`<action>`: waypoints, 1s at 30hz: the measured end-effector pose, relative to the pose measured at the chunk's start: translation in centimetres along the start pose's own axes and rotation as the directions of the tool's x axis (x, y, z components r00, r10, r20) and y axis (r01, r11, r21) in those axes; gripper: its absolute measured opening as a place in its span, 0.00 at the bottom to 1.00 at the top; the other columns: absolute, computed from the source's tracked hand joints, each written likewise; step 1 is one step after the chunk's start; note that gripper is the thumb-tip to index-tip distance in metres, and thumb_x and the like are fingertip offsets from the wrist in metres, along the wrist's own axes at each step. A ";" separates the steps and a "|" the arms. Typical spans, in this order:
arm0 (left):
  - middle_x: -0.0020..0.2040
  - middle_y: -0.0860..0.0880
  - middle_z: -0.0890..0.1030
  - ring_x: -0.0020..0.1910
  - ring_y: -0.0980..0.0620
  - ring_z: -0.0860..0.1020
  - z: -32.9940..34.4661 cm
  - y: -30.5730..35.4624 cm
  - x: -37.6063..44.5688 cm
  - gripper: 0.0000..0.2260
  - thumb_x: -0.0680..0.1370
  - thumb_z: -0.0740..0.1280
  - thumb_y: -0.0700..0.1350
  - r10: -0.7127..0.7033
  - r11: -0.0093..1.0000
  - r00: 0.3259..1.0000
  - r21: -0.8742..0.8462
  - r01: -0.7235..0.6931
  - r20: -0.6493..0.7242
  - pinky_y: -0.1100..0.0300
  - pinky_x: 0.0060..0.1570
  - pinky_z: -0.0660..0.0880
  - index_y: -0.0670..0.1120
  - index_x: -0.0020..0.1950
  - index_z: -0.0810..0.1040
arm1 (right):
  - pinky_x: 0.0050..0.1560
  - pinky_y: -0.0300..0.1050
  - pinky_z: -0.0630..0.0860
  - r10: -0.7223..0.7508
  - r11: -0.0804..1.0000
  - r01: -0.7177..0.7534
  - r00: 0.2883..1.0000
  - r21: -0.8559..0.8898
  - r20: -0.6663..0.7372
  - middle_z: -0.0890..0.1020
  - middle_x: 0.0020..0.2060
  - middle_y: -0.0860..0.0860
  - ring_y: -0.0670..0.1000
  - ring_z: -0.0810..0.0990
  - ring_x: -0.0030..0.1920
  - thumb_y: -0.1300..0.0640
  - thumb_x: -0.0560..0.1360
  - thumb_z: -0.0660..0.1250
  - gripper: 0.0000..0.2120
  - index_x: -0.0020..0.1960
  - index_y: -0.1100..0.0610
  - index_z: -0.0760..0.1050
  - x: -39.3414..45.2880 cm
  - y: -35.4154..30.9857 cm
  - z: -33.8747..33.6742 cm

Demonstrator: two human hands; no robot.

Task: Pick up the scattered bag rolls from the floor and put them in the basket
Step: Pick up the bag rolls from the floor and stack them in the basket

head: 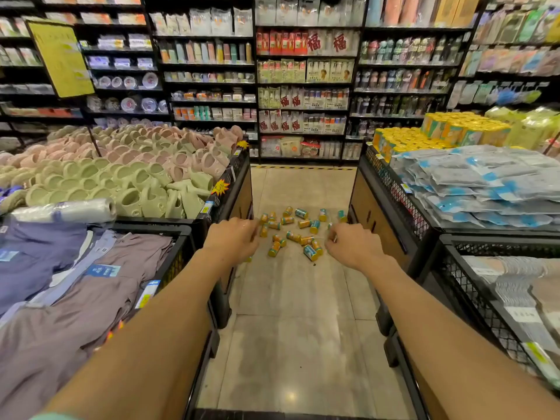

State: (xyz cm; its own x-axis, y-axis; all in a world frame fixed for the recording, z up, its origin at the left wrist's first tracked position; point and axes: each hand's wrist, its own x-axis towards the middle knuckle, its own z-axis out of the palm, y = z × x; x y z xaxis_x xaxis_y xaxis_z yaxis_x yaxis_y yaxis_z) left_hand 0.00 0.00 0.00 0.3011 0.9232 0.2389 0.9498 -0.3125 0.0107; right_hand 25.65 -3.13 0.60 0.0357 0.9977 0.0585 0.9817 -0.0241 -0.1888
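Some twenty small cylindrical bag rolls with yellow and teal labels (292,230) lay scattered on the beige tiled floor (291,328) of the aisle, between two black wire-mesh display bins. Both bare arms stretched forward above them: the left hand (233,237) and the right hand (353,244) hung with fingers loosely curled downward, each holding nothing. More of the same yellow rolls stood stacked in the right-hand basket (375,159).

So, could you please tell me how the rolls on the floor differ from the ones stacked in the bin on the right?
The floor rolls lie scattered on the tiles, mostly on their sides and pointing every way; the bin rolls stand upright, packed together in tiers. The floor rolls sit low in the aisle, the bin rolls high in the display. Both show yellow-orange and teal wrappers.
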 end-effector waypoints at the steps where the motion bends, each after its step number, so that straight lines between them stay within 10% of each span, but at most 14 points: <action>1: 0.48 0.45 0.82 0.46 0.41 0.80 0.5 -0.2 0.7 0.11 0.81 0.58 0.52 0.004 1.000 1.000 0.003 -0.004 0.020 0.50 0.44 0.77 0.48 0.53 0.77 | 0.43 0.47 0.73 0.004 1.000 -0.004 1.000 0.012 0.015 0.82 0.50 0.53 0.57 0.80 0.51 0.49 0.81 0.61 0.10 0.54 0.52 0.78 0.6 0.1 0.3; 30: 0.52 0.45 0.81 0.51 0.40 0.79 19.1 -15.8 37.2 0.09 0.78 0.61 0.52 -0.043 0.984 0.977 -0.163 0.078 0.209 0.51 0.47 0.74 0.51 0.54 0.78 | 0.47 0.49 0.75 0.170 0.983 -0.178 0.974 0.043 0.152 0.83 0.52 0.51 0.56 0.81 0.53 0.46 0.79 0.64 0.11 0.57 0.48 0.80 41.0 -1.1 10.3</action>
State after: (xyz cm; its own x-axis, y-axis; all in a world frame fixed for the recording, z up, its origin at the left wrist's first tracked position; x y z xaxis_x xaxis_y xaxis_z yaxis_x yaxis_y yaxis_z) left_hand -2.16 43.51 -9.86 0.2710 0.9621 0.0299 0.9440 -0.2717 0.1870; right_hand 24.07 38.50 -6.85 0.1733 0.9771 -0.1239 0.9507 -0.1988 -0.2382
